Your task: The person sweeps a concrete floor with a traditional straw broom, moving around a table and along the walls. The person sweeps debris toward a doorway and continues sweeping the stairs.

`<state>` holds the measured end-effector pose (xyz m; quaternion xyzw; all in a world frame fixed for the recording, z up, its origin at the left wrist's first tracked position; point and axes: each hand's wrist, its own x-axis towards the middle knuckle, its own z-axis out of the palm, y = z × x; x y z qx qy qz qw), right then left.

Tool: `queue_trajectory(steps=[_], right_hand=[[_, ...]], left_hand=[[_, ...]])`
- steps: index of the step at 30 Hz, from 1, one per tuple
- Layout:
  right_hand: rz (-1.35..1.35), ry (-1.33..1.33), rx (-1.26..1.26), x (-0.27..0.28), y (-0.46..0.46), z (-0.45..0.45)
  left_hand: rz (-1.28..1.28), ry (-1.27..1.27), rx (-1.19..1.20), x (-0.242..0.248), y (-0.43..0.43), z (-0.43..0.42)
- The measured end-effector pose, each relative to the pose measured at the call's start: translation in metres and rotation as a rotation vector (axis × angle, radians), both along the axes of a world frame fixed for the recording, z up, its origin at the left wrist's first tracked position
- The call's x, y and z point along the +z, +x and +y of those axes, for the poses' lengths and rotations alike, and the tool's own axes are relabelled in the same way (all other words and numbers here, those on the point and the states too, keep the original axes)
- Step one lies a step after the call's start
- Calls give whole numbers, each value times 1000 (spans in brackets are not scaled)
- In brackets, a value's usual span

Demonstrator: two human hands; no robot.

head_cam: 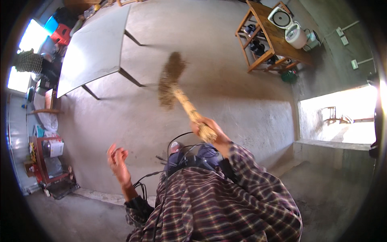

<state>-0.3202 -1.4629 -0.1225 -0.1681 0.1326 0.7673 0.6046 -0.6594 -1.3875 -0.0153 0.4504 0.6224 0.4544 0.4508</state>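
My right hand (211, 130) is closed around the upper end of the handle of a straw broom (187, 104). The broom slants away from me, its wide brown bristle head (172, 80) over the concrete floor (130, 121); whether the bristles touch the floor I cannot tell. Off to the left, my left hand (118, 160) is raised with its fingers loosely bent and holds nothing. Black cables (181, 145) hang in front of my waist, above my feet.
A light-topped table (93, 45) stands ahead on the left. Ahead right is a wooden table (281, 39) bearing an open rice cooker (294, 36). A reddish cabinet (42, 160) stands at left, a bright opening (338, 118) at right. Another person (30, 62) is at the far left.
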Motion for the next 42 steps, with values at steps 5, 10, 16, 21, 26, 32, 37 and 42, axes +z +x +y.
queue_trajectory(steps=[5,10,16,21,26,32,37,42], right_hand=[[432,47,139,-59,14,97],[621,-33,-211,-118,91,79],[657,-42,-701,-159,223,-91],[591,21,-969,-161,302,-211],[430,-64,-1052,-137,305,-234],[295,-46,-980,-74,205,-229],[270,-160,-706,-33,111,-207],[284,-244,-298,-2,26,-178]], left_hand=[[44,7,25,9,3,-18],[159,-30,31,21,57,-17],[226,-62,-258,3,164,12],[251,-84,-388,-4,217,15],[249,-98,-409,0,221,12],[145,-38,-397,-4,196,7],[84,-21,-359,-8,123,-9],[28,-23,-211,-9,16,-36]])
